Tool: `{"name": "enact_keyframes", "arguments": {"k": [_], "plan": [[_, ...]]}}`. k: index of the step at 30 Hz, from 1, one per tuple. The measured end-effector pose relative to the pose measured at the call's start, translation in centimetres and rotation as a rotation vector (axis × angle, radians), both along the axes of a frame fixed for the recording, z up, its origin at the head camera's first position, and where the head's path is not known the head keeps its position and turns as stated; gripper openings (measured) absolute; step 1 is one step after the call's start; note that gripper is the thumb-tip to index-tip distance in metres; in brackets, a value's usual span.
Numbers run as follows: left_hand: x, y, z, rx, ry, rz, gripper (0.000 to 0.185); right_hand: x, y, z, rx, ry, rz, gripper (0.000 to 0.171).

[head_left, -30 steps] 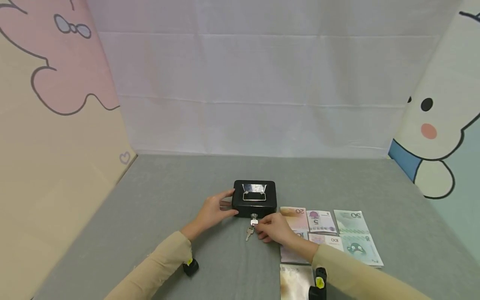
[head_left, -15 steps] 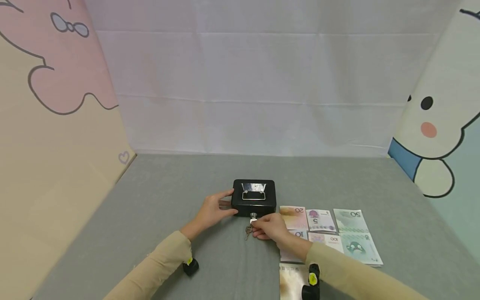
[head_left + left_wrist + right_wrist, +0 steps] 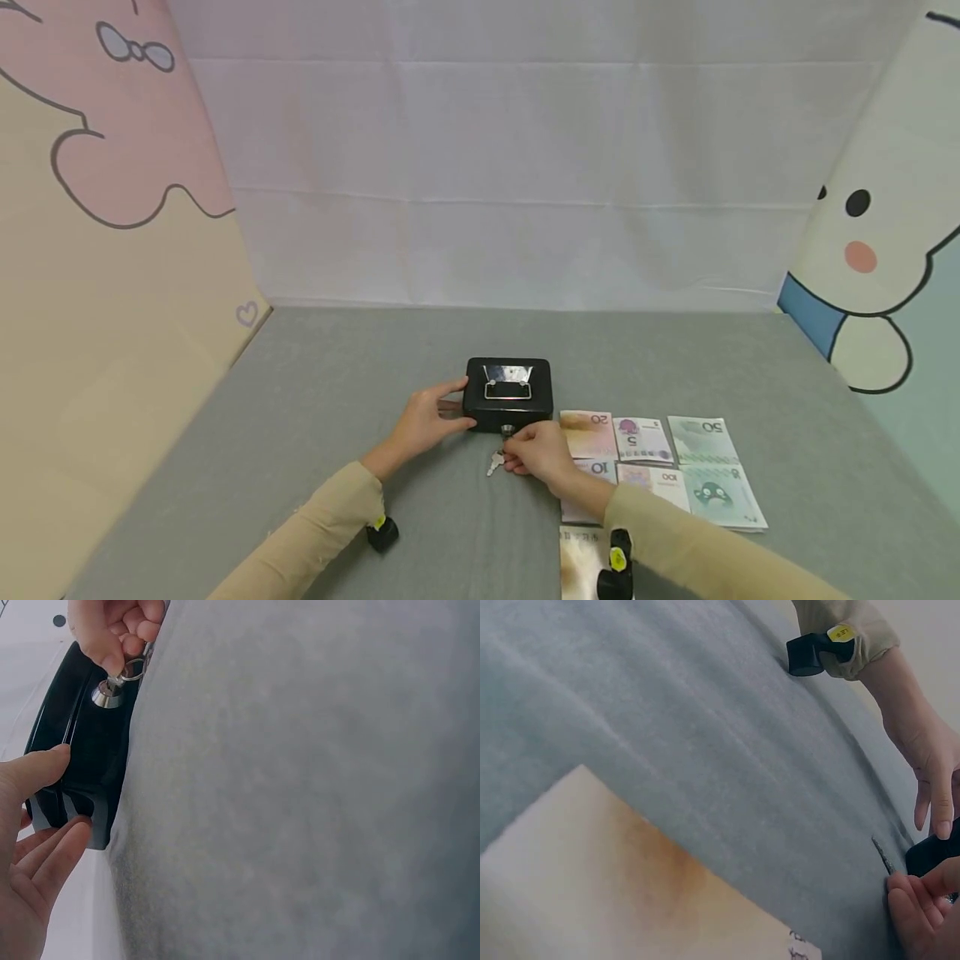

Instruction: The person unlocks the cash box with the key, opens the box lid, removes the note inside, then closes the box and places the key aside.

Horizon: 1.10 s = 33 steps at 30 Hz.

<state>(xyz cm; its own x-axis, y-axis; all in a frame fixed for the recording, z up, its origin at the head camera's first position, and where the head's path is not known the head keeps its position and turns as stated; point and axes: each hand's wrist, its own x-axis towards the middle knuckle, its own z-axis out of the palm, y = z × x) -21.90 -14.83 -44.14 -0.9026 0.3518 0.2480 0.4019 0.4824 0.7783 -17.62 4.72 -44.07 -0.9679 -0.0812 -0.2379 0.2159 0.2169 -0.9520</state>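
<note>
While both hands work at it, scene notes follow.
Cash box: small black cash box (image 3: 508, 393), lid down, metal handle flat on top, sits on grey table (image 3: 315, 433) near middle, front face toward person.
Lock: silver lock cylinder (image 3: 106, 694) on front face; left wrist view shows it plainly, head view only a small glint.
Key: key (image 3: 129, 673) in lock, ring hanging off it; second key (image 3: 494, 462) dangles below onto table, seen in head view, only its tip in right wrist view.
Right hand: right hand (image 3: 536, 451) fingers curled, pinching key at lock; pinch clear in left wrist view, right wrist view catches only fingertips at frame edge.
Left hand: left hand (image 3: 422, 421) at box's left end, thumb on top edge, fingers fairly straight against side wall; left wrist view shows fingertips touching box corner, nothing gripped.
Banknotes: banknotes (image 3: 660, 462) laid flat in rows just right of box, touching and overlapping each other; denominations readable only in head view.
Card: pale brownish card (image 3: 622, 892) on table near person, below notes; fills right wrist view, partly cut off in head view.
Surround: white cloth backdrop (image 3: 510, 167), cartoon panels both sides.
</note>
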Motion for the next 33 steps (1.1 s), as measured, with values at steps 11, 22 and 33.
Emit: {"name": "enact_keyframes", "arguments": {"k": [11,22,33], "plan": [[0.00,-0.09,-0.20,-0.011,0.011,0.006,0.062,-0.16,0.54,0.31,0.450,0.453,0.129,0.017],[-0.02,-0.06,-0.20,-0.009,0.016,0.007,0.062,-0.27,0.57,0.78,0.690,0.652,0.214,0.027],[-0.05,-0.10,-0.31,-0.008,0.022,0.007,0.062,-0.33,0.53,0.90,0.757,0.659,0.245,0.027]]}}
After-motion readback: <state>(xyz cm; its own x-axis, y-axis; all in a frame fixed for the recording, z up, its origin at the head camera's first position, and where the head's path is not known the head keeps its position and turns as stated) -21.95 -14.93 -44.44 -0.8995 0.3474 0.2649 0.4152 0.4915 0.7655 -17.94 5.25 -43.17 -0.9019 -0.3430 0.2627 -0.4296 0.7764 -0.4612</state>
